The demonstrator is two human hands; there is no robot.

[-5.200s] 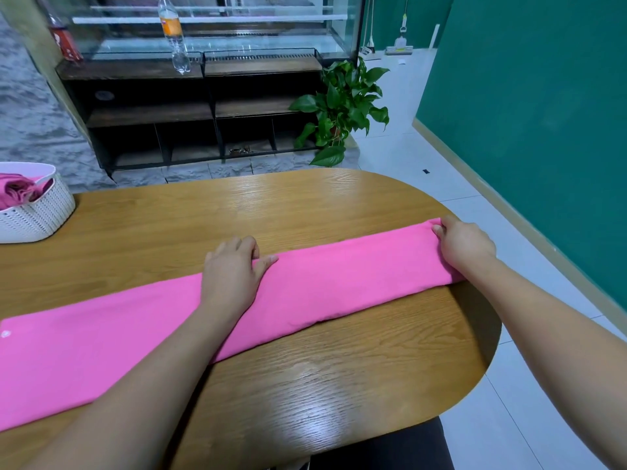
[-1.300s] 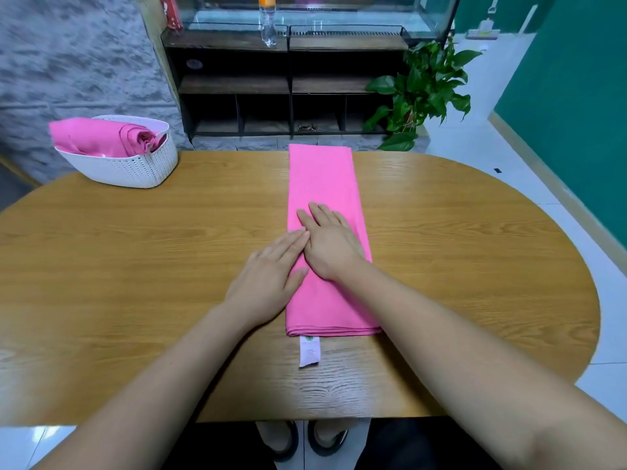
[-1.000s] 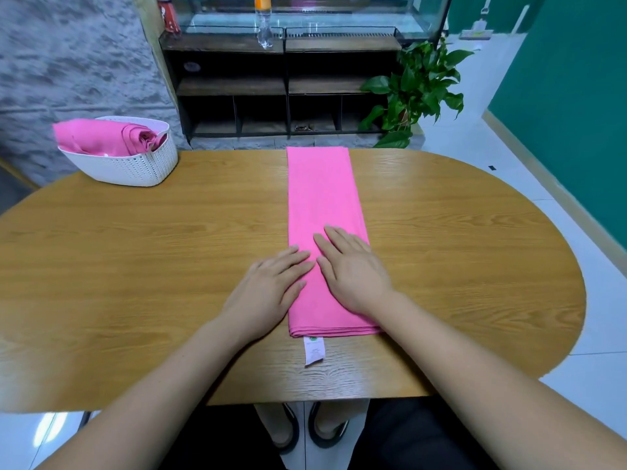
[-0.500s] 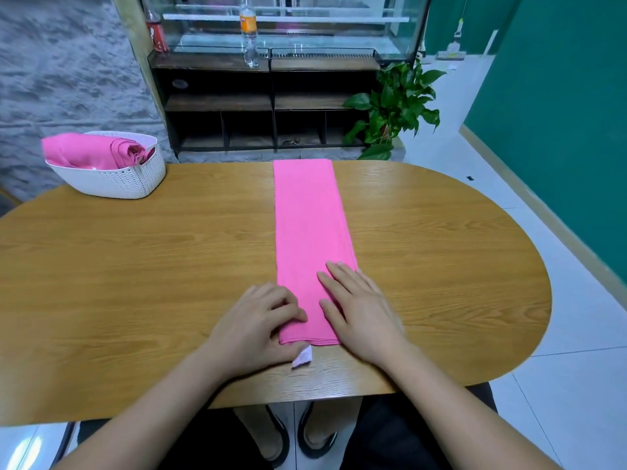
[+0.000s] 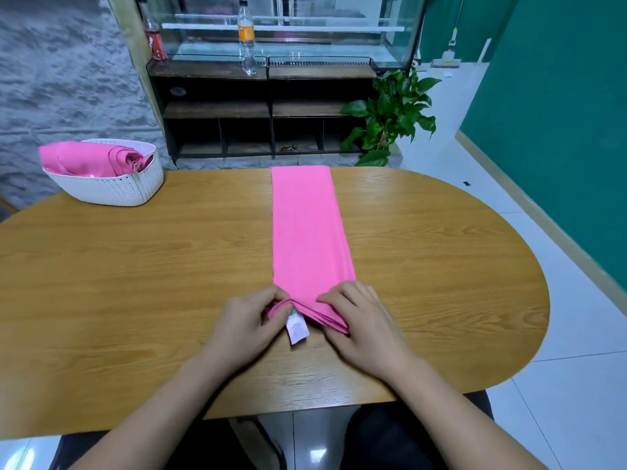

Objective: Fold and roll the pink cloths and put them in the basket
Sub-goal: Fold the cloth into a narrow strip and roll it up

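Note:
A pink cloth [image 5: 307, 228], folded into a long narrow strip, lies down the middle of the wooden table [image 5: 135, 283], running away from me. Its near end is lifted off the wood and turned over, and a white label [image 5: 297, 329] hangs from it. My left hand [image 5: 246, 322] pinches the left corner of that end. My right hand [image 5: 364, 325] grips the right corner. A white woven basket [image 5: 108, 188] stands at the far left of the table, holding a rolled pink cloth [image 5: 91, 159].
Beyond the table stands a dark shelf unit [image 5: 264, 106] with a glass tank and two bottles on top. A potted plant [image 5: 390, 117] sits at its right. A green wall [image 5: 559, 96] runs along the right over a white tiled floor.
The strip was turned from lying across the table to pointing away from me. My hands slid down it from flat pressing to its near end, which they have now lifted and turned over.

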